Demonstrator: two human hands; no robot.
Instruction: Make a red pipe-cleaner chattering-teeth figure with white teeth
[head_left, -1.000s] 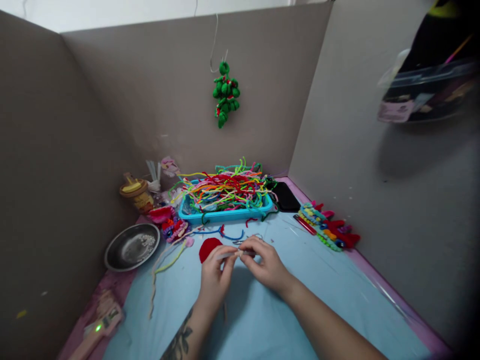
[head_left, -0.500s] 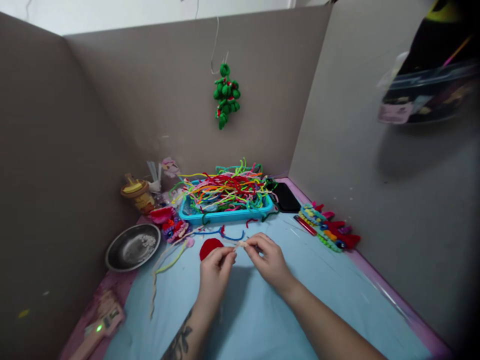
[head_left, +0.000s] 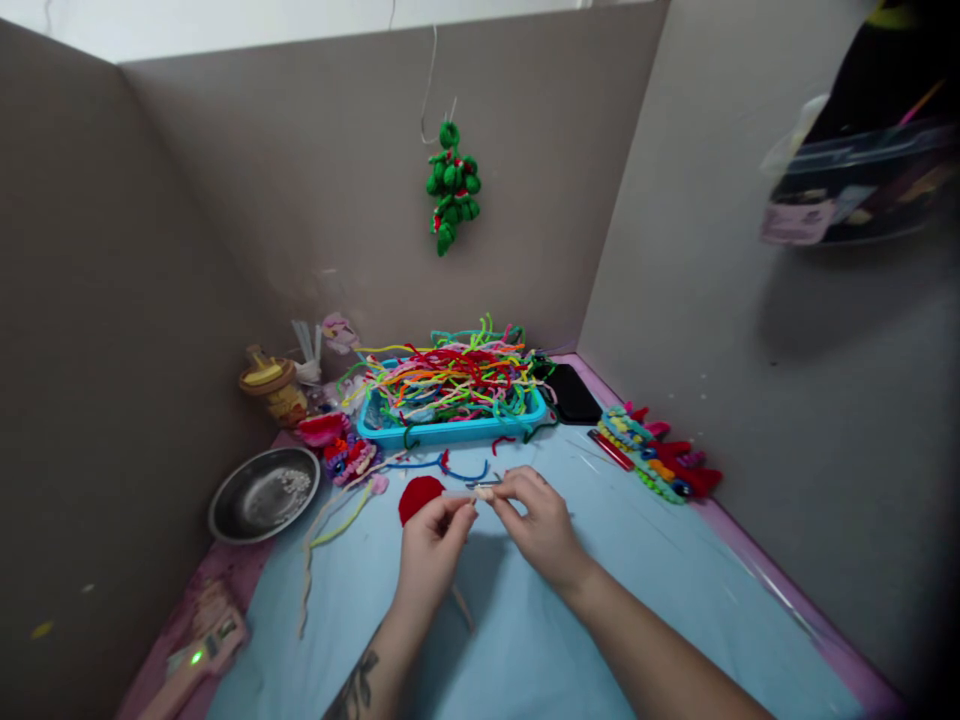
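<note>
Near the middle of the table, my left hand (head_left: 431, 545) and my right hand (head_left: 544, 525) work close together, both with fingers pinched. Between the fingertips is a small cream piece of yarn (head_left: 484, 494), gripped from the left and the right. A pale yarn tail (head_left: 463, 608) hangs below my left hand. Just behind the fingertips a thin grey metal tool (head_left: 480, 485) shows; whether it is held or lies on the table I cannot tell. Partly hidden by my left hand, a round red piece (head_left: 420, 496) lies on the blue cloth (head_left: 540, 640).
A blue tray (head_left: 450, 436) heaped with colourful yarn strands stands at the back. To the left are a metal bowl (head_left: 262, 500) and a pink device (head_left: 206, 665) with a green light. Crocheted pieces (head_left: 656, 465) and a black phone (head_left: 571, 394) lie right. Partition walls enclose the table.
The fingertips have drawn slightly closer around the cream yarn. A pale tail now shows below my left hand, and the grey metal tool shows more clearly behind the fingers.
</note>
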